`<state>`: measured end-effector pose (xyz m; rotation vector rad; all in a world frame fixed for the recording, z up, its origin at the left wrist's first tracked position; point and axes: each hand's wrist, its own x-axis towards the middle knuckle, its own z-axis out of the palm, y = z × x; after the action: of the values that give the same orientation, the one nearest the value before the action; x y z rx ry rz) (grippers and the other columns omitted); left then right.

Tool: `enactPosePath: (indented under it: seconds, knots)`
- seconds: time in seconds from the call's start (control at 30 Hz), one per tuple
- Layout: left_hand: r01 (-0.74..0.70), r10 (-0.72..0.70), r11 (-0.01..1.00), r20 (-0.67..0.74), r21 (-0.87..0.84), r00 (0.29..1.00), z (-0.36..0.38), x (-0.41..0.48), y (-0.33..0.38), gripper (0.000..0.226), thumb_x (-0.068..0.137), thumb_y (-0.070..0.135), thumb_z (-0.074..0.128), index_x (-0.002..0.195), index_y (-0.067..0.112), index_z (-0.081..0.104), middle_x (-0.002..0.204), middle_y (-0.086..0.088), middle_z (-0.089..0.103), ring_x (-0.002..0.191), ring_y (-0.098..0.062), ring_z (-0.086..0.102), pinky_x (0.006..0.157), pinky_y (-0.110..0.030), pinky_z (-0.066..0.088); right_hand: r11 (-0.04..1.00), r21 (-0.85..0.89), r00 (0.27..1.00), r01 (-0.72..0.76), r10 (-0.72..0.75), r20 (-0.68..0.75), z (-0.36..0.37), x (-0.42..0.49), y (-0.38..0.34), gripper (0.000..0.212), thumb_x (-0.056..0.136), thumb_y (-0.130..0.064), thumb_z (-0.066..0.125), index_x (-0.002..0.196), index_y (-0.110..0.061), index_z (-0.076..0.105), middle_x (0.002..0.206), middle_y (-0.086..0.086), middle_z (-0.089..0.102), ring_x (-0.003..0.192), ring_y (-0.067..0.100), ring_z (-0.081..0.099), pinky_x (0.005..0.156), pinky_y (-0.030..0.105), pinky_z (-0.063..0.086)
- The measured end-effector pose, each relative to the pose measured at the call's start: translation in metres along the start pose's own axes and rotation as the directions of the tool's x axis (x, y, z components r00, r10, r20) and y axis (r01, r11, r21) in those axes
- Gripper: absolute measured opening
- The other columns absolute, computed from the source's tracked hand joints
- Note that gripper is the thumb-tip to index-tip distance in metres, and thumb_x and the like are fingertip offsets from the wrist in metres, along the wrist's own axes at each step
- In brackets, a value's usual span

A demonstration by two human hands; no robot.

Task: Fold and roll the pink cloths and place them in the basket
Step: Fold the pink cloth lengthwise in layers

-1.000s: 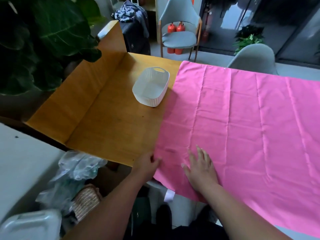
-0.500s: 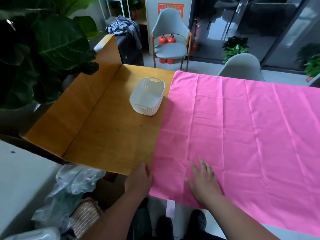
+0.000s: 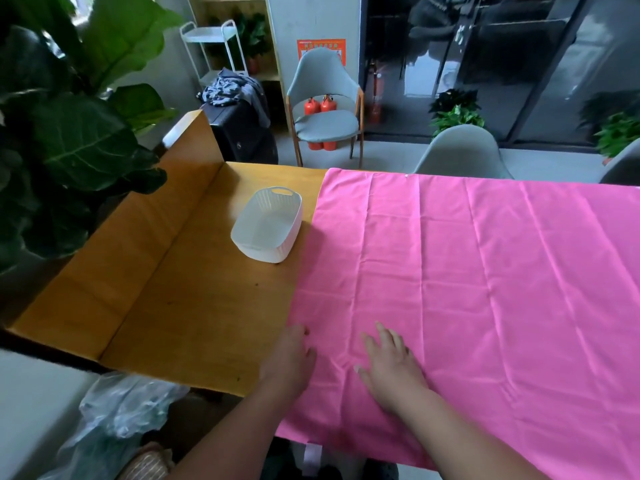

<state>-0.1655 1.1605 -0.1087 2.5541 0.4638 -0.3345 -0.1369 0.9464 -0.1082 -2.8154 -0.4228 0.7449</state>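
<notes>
Pink cloth (image 3: 467,289) lies spread flat over the right part of the wooden bench (image 3: 194,306), creased, near edge hanging off with a small pale tag (image 3: 311,457) below. White basket (image 3: 268,225) stands empty just beside the cloth's left edge.

Since the earlier frame: left hand (image 3: 289,358) has moved up onto the cloth's left edge, fingers curled, grip unclear. Right hand (image 3: 391,368) stays flat on the cloth, fingers (image 3: 382,336) spread.

Orange wall notice (image 3: 321,50) behind the grey chair (image 3: 325,105): writing unreadable.
</notes>
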Motion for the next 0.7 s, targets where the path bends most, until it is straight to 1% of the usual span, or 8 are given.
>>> enactPosePath:
  seconds: [0.1, 0.2, 0.37, 0.43, 0.5, 0.57, 0.63, 0.7]
  knots:
    - [-0.07, 0.072, 0.997, -0.038, 0.04, 0.997, -0.007, 0.022, 0.015, 0.036, 0.096, 0.031, 0.06, 0.131, 0.024, 0.056, 0.128, 0.0, 0.058, 0.117, -0.024, 0.06, 0.097, -0.039, 0.049, 1.0, 0.025, 1.0, 0.015, -0.014, -0.014, -0.007, 0.016, 0.003, 0.07, 0.105, -0.051, 0.045, 0.165, -0.025, 0.019, 0.174, 0.008, 0.001, 0.159, 0.034, 0.005, 0.127, 0.052, 0.02]
    - [-0.15, 0.155, 0.985, -0.057, 0.09, 0.986, -0.023, 0.046, 0.031, 0.047, 0.095, 0.028, 0.065, 0.14, 0.02, 0.055, 0.138, 0.0, 0.055, 0.124, -0.024, 0.057, 0.101, -0.04, 0.048, 0.999, 0.037, 0.999, 0.031, -0.029, -0.039, -0.014, 0.031, -0.005, 0.071, 0.104, -0.05, 0.048, 0.164, -0.026, 0.02, 0.173, 0.007, 0.005, 0.158, 0.034, 0.007, 0.125, 0.051, 0.025]
    - [-0.273, 0.27, 0.951, 0.043, 0.143, 0.962, -0.047, 0.113, 0.056, 0.064, 0.094, 0.028, 0.067, 0.154, 0.021, 0.045, 0.16, 0.001, 0.04, 0.142, -0.025, 0.046, 0.111, -0.043, 0.045, 0.997, 0.069, 0.997, 0.023, -0.018, -0.081, -0.028, 0.066, -0.026, 0.073, 0.098, -0.043, 0.056, 0.162, -0.027, 0.023, 0.171, 0.008, 0.014, 0.155, 0.033, 0.014, 0.123, 0.049, 0.03]
    - [-0.291, 0.281, 0.942, 0.079, 0.165, 0.956, -0.053, 0.146, 0.06, 0.072, 0.092, 0.027, 0.069, 0.158, 0.021, 0.04, 0.168, -0.003, 0.031, 0.15, -0.027, 0.037, 0.117, -0.045, 0.041, 0.996, 0.084, 0.996, -0.004, 0.011, -0.086, -0.033, 0.083, -0.034, 0.074, 0.098, -0.041, 0.058, 0.161, -0.026, 0.023, 0.17, 0.007, 0.016, 0.154, 0.033, 0.016, 0.121, 0.049, 0.032]
    - [-0.283, 0.27, 0.941, 0.095, 0.187, 0.958, -0.058, 0.18, 0.06, 0.076, 0.09, 0.023, 0.07, 0.159, 0.02, 0.037, 0.171, -0.006, 0.027, 0.152, -0.03, 0.035, 0.119, -0.046, 0.039, 0.994, 0.103, 0.995, -0.042, 0.051, -0.084, -0.035, 0.101, -0.043, 0.075, 0.098, -0.04, 0.059, 0.162, -0.025, 0.022, 0.171, 0.005, 0.014, 0.154, 0.032, 0.017, 0.12, 0.049, 0.034]
    - [-0.291, 0.275, 0.935, 0.102, 0.202, 0.956, -0.061, 0.209, 0.058, 0.068, 0.088, 0.03, 0.064, 0.152, 0.023, 0.041, 0.166, -0.004, 0.032, 0.146, -0.034, 0.041, 0.112, -0.052, 0.045, 0.991, 0.116, 0.994, -0.068, 0.078, -0.077, -0.035, 0.117, -0.052, 0.074, 0.1, -0.04, 0.058, 0.162, -0.023, 0.022, 0.171, 0.005, 0.013, 0.154, 0.031, 0.016, 0.12, 0.049, 0.035]
    - [-0.295, 0.276, 0.936, 0.118, 0.19, 0.954, -0.067, 0.231, 0.055, 0.057, 0.082, 0.038, 0.055, 0.138, 0.026, 0.046, 0.156, -0.001, 0.037, 0.137, -0.037, 0.047, 0.1, -0.055, 0.051, 0.99, 0.108, 0.992, -0.09, 0.099, -0.08, -0.034, 0.133, -0.064, 0.074, 0.099, -0.037, 0.059, 0.162, -0.024, 0.023, 0.171, 0.004, 0.014, 0.155, 0.03, 0.016, 0.121, 0.049, 0.035]
    - [-0.304, 0.285, 0.937, 0.126, 0.17, 0.95, -0.071, 0.244, 0.052, 0.052, 0.085, 0.038, 0.057, 0.134, 0.026, 0.046, 0.156, -0.004, 0.035, 0.137, -0.041, 0.046, 0.103, -0.057, 0.05, 0.988, 0.108, 0.989, -0.109, 0.118, -0.086, -0.035, 0.145, -0.074, 0.074, 0.097, -0.031, 0.061, 0.161, -0.026, 0.025, 0.17, 0.004, 0.017, 0.154, 0.03, 0.017, 0.119, 0.048, 0.037]
